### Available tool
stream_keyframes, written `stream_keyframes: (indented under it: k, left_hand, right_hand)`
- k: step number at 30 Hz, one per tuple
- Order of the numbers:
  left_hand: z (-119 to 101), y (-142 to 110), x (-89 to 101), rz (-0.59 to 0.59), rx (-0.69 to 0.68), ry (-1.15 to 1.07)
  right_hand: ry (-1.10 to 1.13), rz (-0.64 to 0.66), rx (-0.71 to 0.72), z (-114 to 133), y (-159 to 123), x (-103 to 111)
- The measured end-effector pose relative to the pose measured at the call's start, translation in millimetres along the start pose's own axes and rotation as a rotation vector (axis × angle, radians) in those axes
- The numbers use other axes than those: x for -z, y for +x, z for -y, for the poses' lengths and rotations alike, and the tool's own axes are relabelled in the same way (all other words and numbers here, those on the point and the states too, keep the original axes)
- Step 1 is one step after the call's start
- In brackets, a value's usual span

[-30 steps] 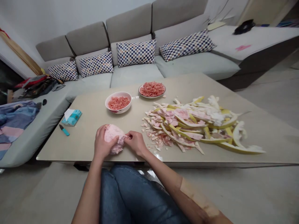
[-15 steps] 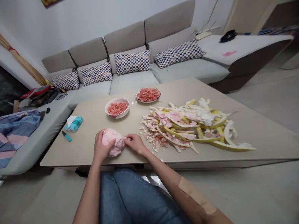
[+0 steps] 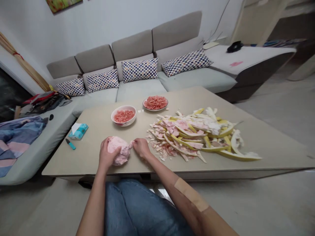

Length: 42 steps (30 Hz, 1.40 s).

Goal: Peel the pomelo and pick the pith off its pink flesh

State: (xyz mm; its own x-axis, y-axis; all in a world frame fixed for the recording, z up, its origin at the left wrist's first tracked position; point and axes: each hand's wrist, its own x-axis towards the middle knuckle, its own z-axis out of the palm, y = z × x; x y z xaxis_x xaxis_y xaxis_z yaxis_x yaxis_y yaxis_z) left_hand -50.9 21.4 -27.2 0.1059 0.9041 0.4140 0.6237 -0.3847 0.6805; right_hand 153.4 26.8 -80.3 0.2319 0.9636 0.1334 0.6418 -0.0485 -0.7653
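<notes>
A peeled pink pomelo (image 3: 121, 151) rests near the table's front edge, with my left hand (image 3: 107, 154) wrapped round its left side. At its right side my right hand (image 3: 141, 147) pinches a strip of pale pink pith (image 3: 132, 143) that stretches out from the fruit. Beyond the pomelo stands a white bowl (image 3: 113, 116) holding loose red pulp (image 3: 123, 115). Behind it, to the right, a dark-rimmed plate (image 3: 145, 107) is heaped with more red pulp (image 3: 155, 102). Right of my right hand lies a big pile of yellow and white pomelo peel (image 3: 189, 132) with pink pith scraps.
A blue tissue pack (image 3: 79, 131) and a turquoise-handled knife (image 3: 71, 144) lie on the table's (image 3: 95, 118) left side. A grey sofa (image 3: 140, 88) with checkered cushions (image 3: 140, 69) runs along the wall. Small pith crumbs are scattered around the peel pile.
My right hand has drawn slightly away from the pomelo, and the pith strip between them shows more. My left hand keeps its hold. The camera view has tilted up a little.
</notes>
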Motion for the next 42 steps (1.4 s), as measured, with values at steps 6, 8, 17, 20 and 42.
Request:
stream_keyframes:
  k: [6,8,17,20,42]
  left_hand:
    - [6.3,-1.1,0.1,-0.003,0.022,-0.051]
    - [7.9,-0.7,-0.9,-0.003,0.017,-0.056]
    - [12.2,0.7,0.3,0.006,0.035,-0.065]
    - [13.9,0.5,0.1,0.000,0.052,-0.086]
    - [23.8,-5.2,-1.2,0.023,0.079,-0.152]
  right_hand:
    - [0.092,-0.040,-0.023,-8.9,13.6,36.5]
    - [0.138,0.002,-0.004,-9.9,9.0,52.3]
    - [0.055,-0.408,0.221,-13.2,-6.8,162.5]
    - [-0.123,-0.485,0.247,-28.5,3.7,188.7]
    - [-0.177,0.173,0.593,41.3,-27.5,32.6]
